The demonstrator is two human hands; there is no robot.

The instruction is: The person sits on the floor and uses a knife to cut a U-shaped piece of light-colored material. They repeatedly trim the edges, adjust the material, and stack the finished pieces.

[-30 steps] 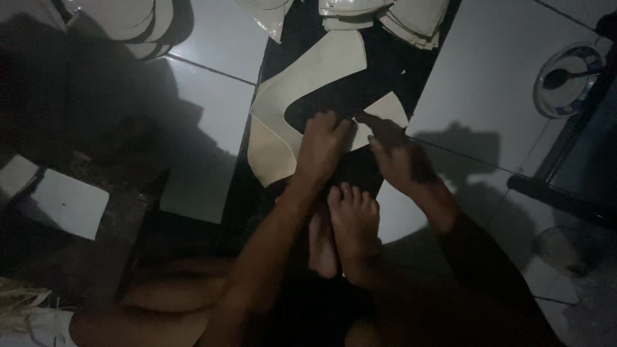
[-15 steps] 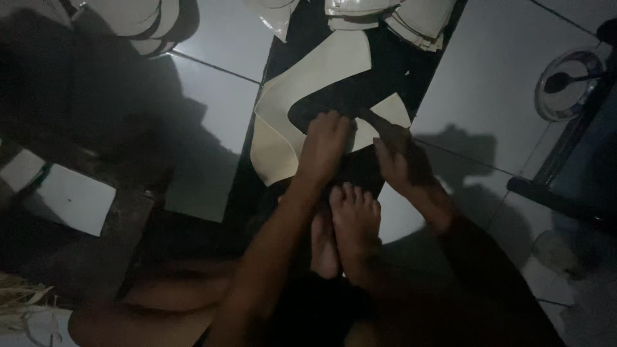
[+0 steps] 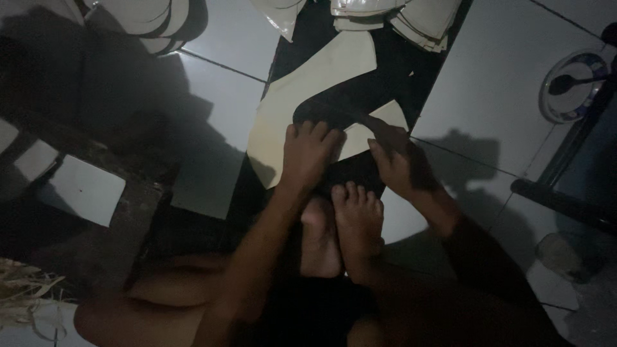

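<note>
Cream sheet (image 3: 292, 109), cut in a curving band, lies flat on a black mat (image 3: 398, 64) just beyond my bare feet (image 3: 344, 225), at about twelve o'clock from them. No labels show on anything; it is too dim. Pale floor tiles (image 3: 495, 77) lie bare at two o'clock and at ten o'clock. My left hand (image 3: 308, 154) presses flat on the sheet's edge, fingers spread. My right hand (image 3: 395, 157) rests beside it on a smaller cream piece (image 3: 376, 125); I cannot tell whether it grips anything. Farther off, at twelve o'clock, sit stacks of cut cream pieces (image 3: 418, 19), and at two o'clock a round plate with a spoon (image 3: 572, 83).
</note>
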